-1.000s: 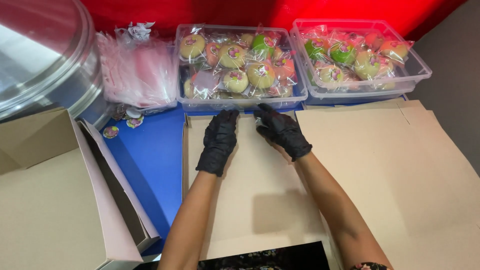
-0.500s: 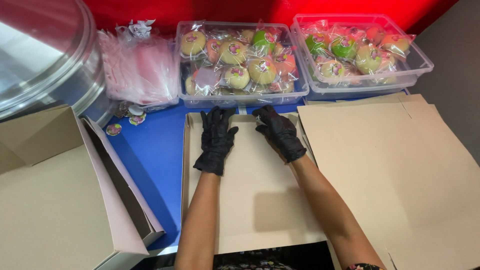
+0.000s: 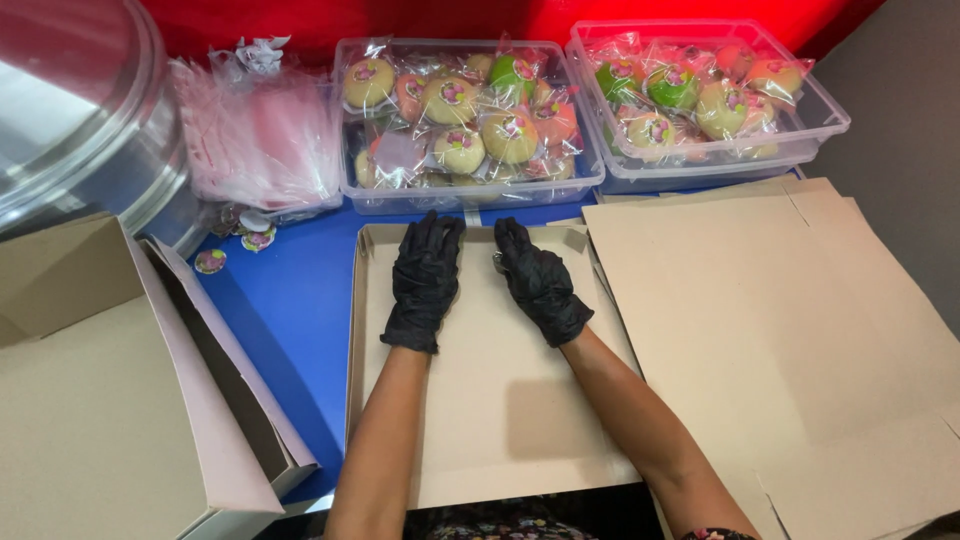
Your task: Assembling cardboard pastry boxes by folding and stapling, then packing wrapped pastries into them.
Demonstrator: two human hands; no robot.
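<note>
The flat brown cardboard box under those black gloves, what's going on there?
A person in black gloves presses both hands flat on a shallow brown cardboard box blank lying on the blue table. The left hand and right hand sit near its raised far edge. Beyond it stand two clear plastic tubs of wrapped round pastries. More flat cardboard sheets lie to the right, and an open cardboard box to the left.

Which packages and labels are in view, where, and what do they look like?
Left clear tub: back centre, rectangular, full of wrapped round sweets in cream, green and orange.
Right clear tub: back right, same kind.
Empty clear bags: back left, pinkish stack.
Round stickers: on the blue table, small, pink and green.
Flat brown box: centre, under the left hand and right hand.
Folded boxes: left.
Flat cardboard sheets: right.
</note>
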